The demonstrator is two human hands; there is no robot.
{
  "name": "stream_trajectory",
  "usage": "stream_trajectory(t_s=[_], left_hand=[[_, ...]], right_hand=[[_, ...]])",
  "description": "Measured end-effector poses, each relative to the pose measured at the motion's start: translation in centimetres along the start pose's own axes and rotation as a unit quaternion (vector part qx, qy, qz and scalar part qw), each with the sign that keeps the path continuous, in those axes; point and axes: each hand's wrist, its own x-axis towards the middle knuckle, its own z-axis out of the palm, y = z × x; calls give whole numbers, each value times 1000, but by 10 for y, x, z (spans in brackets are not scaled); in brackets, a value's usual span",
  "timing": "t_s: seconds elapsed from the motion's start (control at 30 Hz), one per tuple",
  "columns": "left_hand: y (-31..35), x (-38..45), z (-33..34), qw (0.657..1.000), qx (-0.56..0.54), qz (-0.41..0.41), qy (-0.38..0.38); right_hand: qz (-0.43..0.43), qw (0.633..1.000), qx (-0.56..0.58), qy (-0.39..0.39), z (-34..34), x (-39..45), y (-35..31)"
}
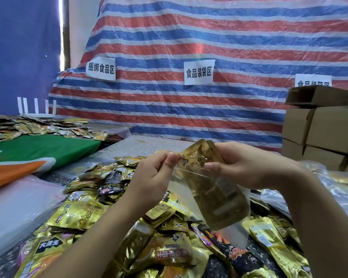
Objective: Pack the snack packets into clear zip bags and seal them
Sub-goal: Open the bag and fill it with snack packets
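Left hand (155, 173) pinched on the mouth edge of a clear plastic zip bag (219, 199); right hand (247, 165) curled around gold foil snack packets (197, 155), apparently half inserted. Bag held above a heap of loose gold and black packets (165, 253) on the table.

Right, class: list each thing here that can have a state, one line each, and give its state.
Clear zip bag: held up, mouth open, unsealed.
Gold snack packets: partly in the bag, tops sticking out.
Left hand: pinches the bag's edge.
Right hand: grips packets and bag.
Top cardboard box: open.
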Motion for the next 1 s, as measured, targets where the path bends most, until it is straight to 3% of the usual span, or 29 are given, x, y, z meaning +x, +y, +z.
stream_trajectory(t_s=[0.27,0.37,0.53,0.77,0.93,1.0], left_hand=[[-4,-1,3,994,72,76,-24],[-6,-2,7,992,91,84,-24],[-2,1,3,994,54,87,24],[6,15,3,992,42,101,64],[24,39,0,985,55,141,79],[35,51,-3,980,72,167,85]], right_hand=[[104,982,-87,-129,7,-2,-14],[117,972,-160,-128,15,0,-23],[88,978,-189,-3,12,1,-25],[42,982,-110,149,8,5,-15],[-41,971,-77,224,-2,-2,-14],[-71,949,-75,298,-5,-2,-13]])
